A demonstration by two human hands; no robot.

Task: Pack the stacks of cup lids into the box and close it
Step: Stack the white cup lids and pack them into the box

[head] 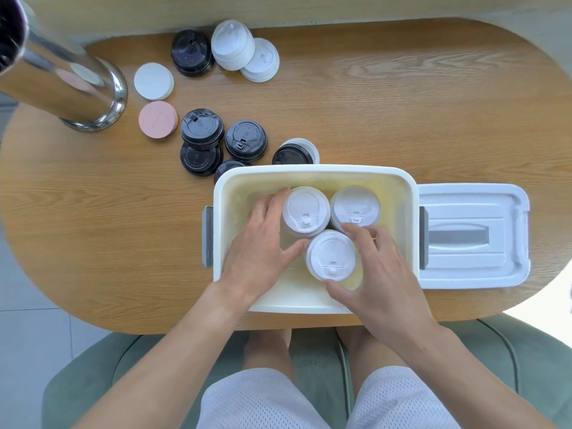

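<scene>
Oval wooden tabletop (371,113), green seat below. White box (315,171) at near edge, open. Three white lid stacks inside, upright, touching: rear-left stack (305,210), rear-right stack (354,207), front stack (331,254). Left hand (263,239): fingers curled round rear-left stack from left side. Right hand (376,267): fingers and thumb spread wide round front stack from right. Box lid (473,236) flat, just right of box, nearer right hand. Black stacks (223,140) and white stacks (241,51) unpacked, behind-left of box, nearer left hand. Likely next reach: left hand.

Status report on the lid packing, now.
Left hand and right hand each grip a white lid stack in the box. Black stacks still out. Box lid off.
</scene>
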